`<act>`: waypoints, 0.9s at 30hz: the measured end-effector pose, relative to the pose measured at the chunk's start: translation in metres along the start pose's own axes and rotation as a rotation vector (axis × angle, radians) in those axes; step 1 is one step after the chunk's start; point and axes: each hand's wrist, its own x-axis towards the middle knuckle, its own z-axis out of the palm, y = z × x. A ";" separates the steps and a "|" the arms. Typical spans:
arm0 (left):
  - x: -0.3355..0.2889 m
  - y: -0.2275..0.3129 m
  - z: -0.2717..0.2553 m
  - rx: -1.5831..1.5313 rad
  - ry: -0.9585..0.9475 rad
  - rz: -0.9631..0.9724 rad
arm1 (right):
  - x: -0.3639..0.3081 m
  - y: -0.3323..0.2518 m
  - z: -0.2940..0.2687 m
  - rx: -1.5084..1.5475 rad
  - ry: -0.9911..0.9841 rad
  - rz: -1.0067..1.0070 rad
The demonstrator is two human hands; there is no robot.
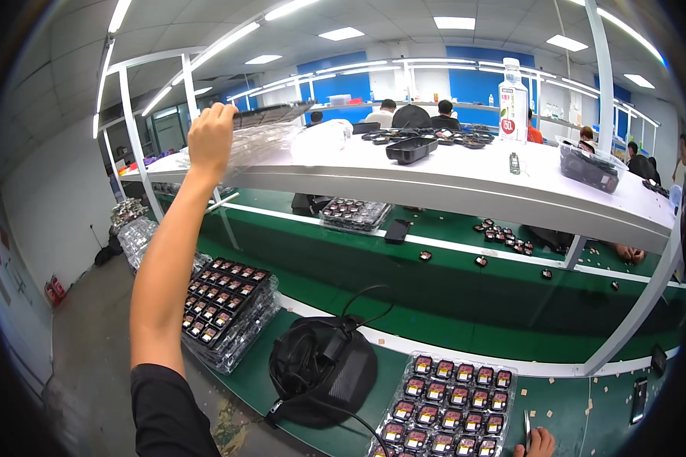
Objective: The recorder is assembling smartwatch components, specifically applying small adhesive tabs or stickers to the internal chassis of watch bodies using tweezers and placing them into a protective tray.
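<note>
My left hand (pixel 212 139) is raised to the white shelf, its fingers closed on the edge of a thin dark tray (pixel 276 115). Just under that tray lies a pile of clear plastic trays (pixel 258 143). Low on the right, my right hand (pixel 540 443) holds metal tweezers (pixel 527 428) pointing up; the lower picture edge cuts this hand off. Beside it on the green bench is a clear tray (pixel 513 396) with rows of small black square parts bearing red and white labels. A black cap (pixel 324 371) with a dark cable sits left of that tray.
Stacked filled trays (pixel 232 305) stand at the left. The shelf (pixel 465 177) carries a bottle (pixel 513 103), a black box (pixel 411 150), loose black parts (pixel 472 139) and a clear tub (pixel 589 165). A conveyor belt (pixel 320 286) runs behind. A phone (pixel 639 400) lies far right; people sit beyond.
</note>
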 end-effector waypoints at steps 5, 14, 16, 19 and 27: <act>0.025 -0.024 -0.022 -0.096 0.285 -0.148 | -0.001 -0.001 0.001 -0.003 0.000 0.003; 0.016 -0.004 -0.095 -0.408 0.565 -0.030 | 0.001 0.003 0.003 0.021 0.048 -0.015; -0.006 0.019 -0.123 -0.352 0.554 0.172 | 0.001 0.002 0.001 0.037 0.034 -0.004; -0.042 0.064 -0.152 -0.460 0.493 0.362 | -0.005 0.003 -0.002 0.035 0.016 0.021; -0.131 0.146 -0.245 -0.654 0.236 0.630 | -0.020 0.016 0.000 0.106 0.410 -0.002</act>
